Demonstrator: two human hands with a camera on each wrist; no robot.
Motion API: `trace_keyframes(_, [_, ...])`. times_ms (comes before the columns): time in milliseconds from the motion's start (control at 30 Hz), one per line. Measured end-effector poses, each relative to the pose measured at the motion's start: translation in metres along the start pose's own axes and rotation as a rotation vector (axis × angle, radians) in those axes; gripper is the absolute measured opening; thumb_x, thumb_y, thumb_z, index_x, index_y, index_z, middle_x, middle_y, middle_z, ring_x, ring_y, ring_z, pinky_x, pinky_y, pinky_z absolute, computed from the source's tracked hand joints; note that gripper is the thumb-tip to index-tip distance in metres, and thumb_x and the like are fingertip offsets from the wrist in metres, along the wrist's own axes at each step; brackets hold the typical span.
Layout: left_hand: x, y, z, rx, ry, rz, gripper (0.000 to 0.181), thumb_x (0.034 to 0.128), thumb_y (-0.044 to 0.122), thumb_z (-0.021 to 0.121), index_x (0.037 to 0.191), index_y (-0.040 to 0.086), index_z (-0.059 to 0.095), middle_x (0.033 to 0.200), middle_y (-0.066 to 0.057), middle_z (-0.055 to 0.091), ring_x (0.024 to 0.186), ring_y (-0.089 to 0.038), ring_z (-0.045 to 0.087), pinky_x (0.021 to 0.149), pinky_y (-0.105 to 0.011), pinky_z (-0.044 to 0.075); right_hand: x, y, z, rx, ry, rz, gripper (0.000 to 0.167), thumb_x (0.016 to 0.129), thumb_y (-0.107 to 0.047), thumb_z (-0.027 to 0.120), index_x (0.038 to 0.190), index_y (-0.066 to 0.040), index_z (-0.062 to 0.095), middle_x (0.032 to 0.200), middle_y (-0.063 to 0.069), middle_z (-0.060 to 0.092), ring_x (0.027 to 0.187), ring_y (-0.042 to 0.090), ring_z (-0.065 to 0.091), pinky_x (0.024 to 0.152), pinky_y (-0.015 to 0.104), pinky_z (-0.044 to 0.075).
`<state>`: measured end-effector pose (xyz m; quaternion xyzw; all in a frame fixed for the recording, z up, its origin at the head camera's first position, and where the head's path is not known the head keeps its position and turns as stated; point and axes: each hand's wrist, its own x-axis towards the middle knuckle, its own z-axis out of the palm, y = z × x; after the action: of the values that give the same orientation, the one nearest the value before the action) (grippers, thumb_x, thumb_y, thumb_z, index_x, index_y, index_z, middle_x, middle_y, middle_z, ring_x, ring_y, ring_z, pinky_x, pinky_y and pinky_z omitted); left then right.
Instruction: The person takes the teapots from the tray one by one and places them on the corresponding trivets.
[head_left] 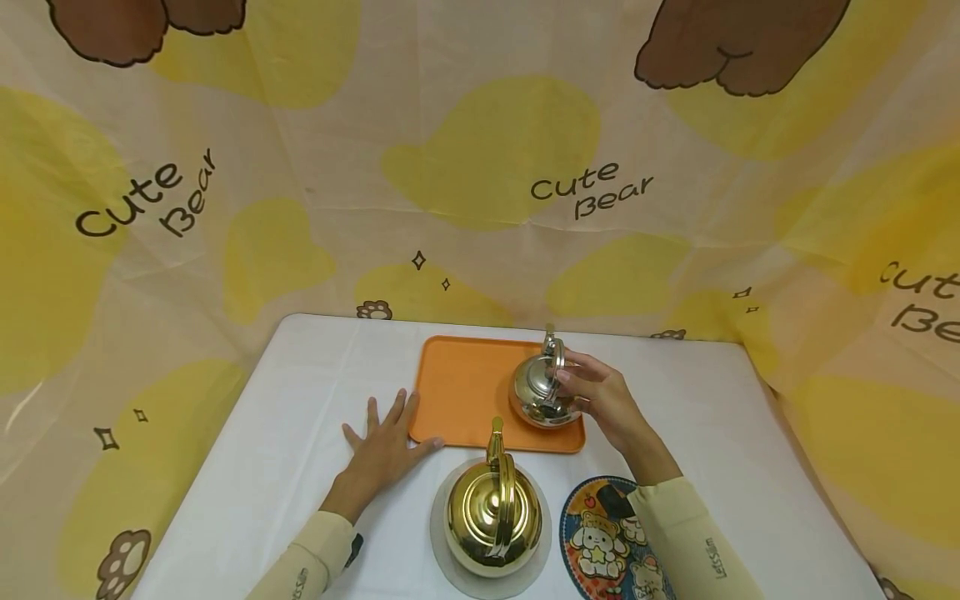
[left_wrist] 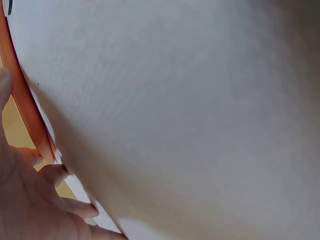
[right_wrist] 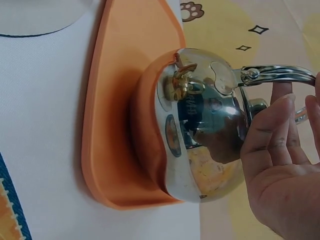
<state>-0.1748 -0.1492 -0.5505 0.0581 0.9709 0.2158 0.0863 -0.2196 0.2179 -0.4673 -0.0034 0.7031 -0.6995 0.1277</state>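
A shiny silver kettle (head_left: 534,396) with a looped handle sits on the right part of an orange tray (head_left: 461,387). My right hand (head_left: 611,408) holds this kettle by its handle, the fingers bent around the metal loop; the right wrist view shows the handle (right_wrist: 280,73) and the hand (right_wrist: 280,180) close up. At the tray's near left corner, my left hand (head_left: 384,454) lies with fingers spread on the white table, touching the tray's edge. The left wrist view catches only part of that hand (left_wrist: 35,200) beside the orange rim (left_wrist: 25,100).
A gold kettle (head_left: 468,500) stands on a round pale mat (head_left: 442,546) in front of the tray. To its right lies a round cartoon-printed mat (head_left: 577,533), partly under my right sleeve. A printed "Cute Bear" curtain (head_left: 480,150) hangs behind the white table (head_left: 322,375).
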Motion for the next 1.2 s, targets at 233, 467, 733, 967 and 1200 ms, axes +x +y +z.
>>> trace_keyframes(233, [0.0, 0.001, -0.001, -0.003, -0.004, -0.001, 0.102, 0.0959, 0.076, 0.056, 0.171, 0.017, 0.021, 0.177, -0.015, 0.018, 0.156, -0.062, -0.002, 0.104, -0.094, -0.004, -0.004, -0.007, 0.002, 0.011, 0.0, -0.005, 0.052, 0.104, -0.019, 0.069, 0.153, -0.004, 0.054, 0.133, 0.009, 0.074, 0.093, 0.018, 0.069, 0.082, 0.034, 0.055])
trace_keyframes(467, [-0.001, 0.001, 0.0, 0.002, -0.004, -0.002, 0.102, 0.096, 0.076, 0.057, 0.171, 0.017, 0.021, 0.177, -0.015, 0.018, 0.156, -0.062, -0.002, 0.105, -0.094, -0.004, -0.011, -0.014, 0.0, 0.025, -0.008, -0.036, 0.05, 0.104, -0.017, 0.07, 0.149, -0.003, 0.056, 0.132, 0.008, 0.074, 0.094, 0.018, 0.069, 0.084, 0.036, 0.057])
trace_keyframes(733, [-0.001, 0.001, 0.0, -0.003, -0.001, 0.002, 0.102, 0.0963, 0.075, 0.057, 0.171, 0.016, 0.021, 0.177, -0.015, 0.017, 0.156, -0.062, -0.003, 0.104, -0.094, -0.005, -0.023, -0.025, 0.001, 0.017, -0.019, -0.065, 0.052, 0.103, -0.015, 0.07, 0.15, 0.0, 0.055, 0.136, 0.013, 0.072, 0.105, 0.019, 0.066, 0.086, 0.035, 0.057])
trace_keyframes(967, [-0.001, 0.001, 0.0, 0.002, -0.003, 0.006, 0.101, 0.0968, 0.075, 0.056, 0.171, 0.016, 0.021, 0.177, -0.014, 0.017, 0.156, -0.062, -0.003, 0.104, -0.094, -0.004, -0.038, -0.032, 0.0, 0.002, -0.04, -0.103, 0.054, 0.104, -0.016, 0.069, 0.151, 0.004, 0.052, 0.131, 0.009, 0.075, 0.103, 0.019, 0.066, 0.084, 0.032, 0.058])
trace_keyframes(1200, [-0.001, 0.001, -0.001, 0.005, -0.002, 0.008, 0.102, 0.0966, 0.075, 0.056, 0.171, 0.015, 0.021, 0.177, -0.015, 0.017, 0.156, -0.062, -0.002, 0.104, -0.094, -0.003, -0.054, -0.035, -0.004, -0.029, -0.05, -0.129, 0.051, 0.105, -0.018, 0.068, 0.15, 0.002, 0.054, 0.134, 0.008, 0.073, 0.103, 0.018, 0.065, 0.079, 0.03, 0.058])
